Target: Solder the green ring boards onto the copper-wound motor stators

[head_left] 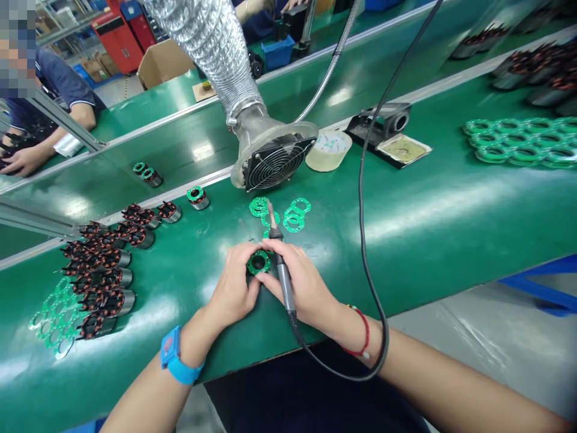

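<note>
My left hand [235, 281] is closed around the left side of a motor stator with a ring-shaped green circuit board [259, 263] on top. On the other side, my right hand [303, 278] grips a soldering iron [283, 278], its tip pointing away from me, while its fingertips also touch the green ring board. My fingers hide most of the stator's body. Just beyond my hands lie several loose green ring boards [294, 221], and the iron's tip is above some of them.
A fume extractor hood [276, 162] hangs ahead, beside a tape roll [329, 150] and a soldering iron stand [387, 135]. Wound stators [106, 276] and green board panels [58, 313] are at left. More board panels [523, 141] lie right. The iron's cable [362, 198] loops over my right forearm. A co-worker [58, 114] sits at left.
</note>
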The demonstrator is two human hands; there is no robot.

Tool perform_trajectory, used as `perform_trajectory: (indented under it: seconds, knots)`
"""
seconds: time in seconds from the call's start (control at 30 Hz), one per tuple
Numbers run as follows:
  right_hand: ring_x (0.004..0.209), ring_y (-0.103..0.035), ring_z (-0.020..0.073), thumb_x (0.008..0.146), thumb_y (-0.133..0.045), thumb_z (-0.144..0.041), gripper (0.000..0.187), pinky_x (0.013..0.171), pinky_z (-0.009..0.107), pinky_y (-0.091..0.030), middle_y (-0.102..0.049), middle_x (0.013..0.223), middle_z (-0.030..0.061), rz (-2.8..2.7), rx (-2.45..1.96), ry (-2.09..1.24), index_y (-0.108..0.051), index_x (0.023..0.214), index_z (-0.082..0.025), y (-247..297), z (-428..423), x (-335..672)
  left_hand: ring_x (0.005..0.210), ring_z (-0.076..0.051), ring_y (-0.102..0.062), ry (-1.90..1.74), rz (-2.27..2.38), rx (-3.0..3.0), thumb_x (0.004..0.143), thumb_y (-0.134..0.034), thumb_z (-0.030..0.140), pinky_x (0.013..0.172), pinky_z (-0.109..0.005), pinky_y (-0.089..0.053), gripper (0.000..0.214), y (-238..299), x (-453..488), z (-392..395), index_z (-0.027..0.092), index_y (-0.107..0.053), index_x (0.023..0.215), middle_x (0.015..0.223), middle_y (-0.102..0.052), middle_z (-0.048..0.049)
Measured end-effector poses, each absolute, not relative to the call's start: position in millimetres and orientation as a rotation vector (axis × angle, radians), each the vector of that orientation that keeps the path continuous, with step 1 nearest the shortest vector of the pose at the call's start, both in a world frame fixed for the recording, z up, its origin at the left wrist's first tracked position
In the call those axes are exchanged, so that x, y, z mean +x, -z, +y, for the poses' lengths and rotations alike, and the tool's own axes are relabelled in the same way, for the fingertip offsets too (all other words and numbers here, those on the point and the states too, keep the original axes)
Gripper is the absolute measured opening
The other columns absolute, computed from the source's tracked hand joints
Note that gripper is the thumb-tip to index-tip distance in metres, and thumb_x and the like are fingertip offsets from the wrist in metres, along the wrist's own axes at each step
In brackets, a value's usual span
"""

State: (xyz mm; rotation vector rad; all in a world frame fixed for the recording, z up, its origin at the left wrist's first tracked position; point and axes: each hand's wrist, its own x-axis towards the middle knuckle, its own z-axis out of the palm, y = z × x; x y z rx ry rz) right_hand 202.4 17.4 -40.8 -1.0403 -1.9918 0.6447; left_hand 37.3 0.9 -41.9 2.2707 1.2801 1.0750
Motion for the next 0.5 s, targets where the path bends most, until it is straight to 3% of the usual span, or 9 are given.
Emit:
perform_trajectory:
  seconds: [0.17, 0.27, 0.33, 0.5]
  knots:
    - [0.102, -0.062, 0.0234, 0.086, -0.054, -0.017, 0.045, 0.087, 0.044, -0.05, -0.066, 0.109, 0.0067, -1.899, -1.033, -0.71, -0.041, 0.128, -0.025, 40.1, 20.9, 205.0, 0.128, -0.028, -0.038, -1.009, 1.385, 2.367, 0.082, -0.055, 0.012, 0.099, -0.05, -0.043, 0.064, 41.1, 41.7, -3.7, 0.018, -0.023, 0.136, 0.132, -0.038, -0.02]
    - [0.101, -0.062, 0.0227, 0.085, -0.053, -0.015, 0.044, 0.088, 0.044, -0.05, -0.066, 0.106, 0.0058, -1.889, -1.0, -0.752, -0.041, 0.126, -0.025, 38.5, 20.4, 205.4, 0.115, -0.028, -0.049, -0.822, 1.485, 2.316, 0.081, -0.061, 0.02, 0.092, -0.05, -0.047, 0.056, 39.2, 41.4, -3.4, 0.018, -0.032, 0.129, 0.122, -0.049, -0.017]
    - [0.099, -0.062, 0.0217, 0.083, -0.053, -0.014, 0.047, 0.089, 0.044, -0.05, -0.065, 0.105, 0.0054, -1.851, -0.981, -0.777, -0.04, 0.127, -0.025, 37.0, 19.5, 206.5, 0.108, -0.025, -0.054, -0.796, 1.431, 2.355, 0.083, -0.057, 0.016, 0.09, -0.047, -0.048, 0.046, 38.7, 39.3, -1.8, 0.019, -0.036, 0.124, 0.115, -0.055, -0.0136]
    - [0.09, -0.061, 0.0181, 0.08, -0.051, -0.011, 0.052, 0.086, 0.04, -0.052, -0.06, 0.094, 0.0033, -1.698, -0.879, -0.762, -0.038, 0.128, -0.025, 33.2, 18.7, 211.9, 0.119, -0.025, -0.051, -1.055, 1.292, 2.519, 0.083, -0.054, 0.009, 0.096, -0.048, -0.046, 0.053, 38.8, 31.8, 1.2, 0.022, -0.031, 0.13, 0.122, -0.055, -0.0146]
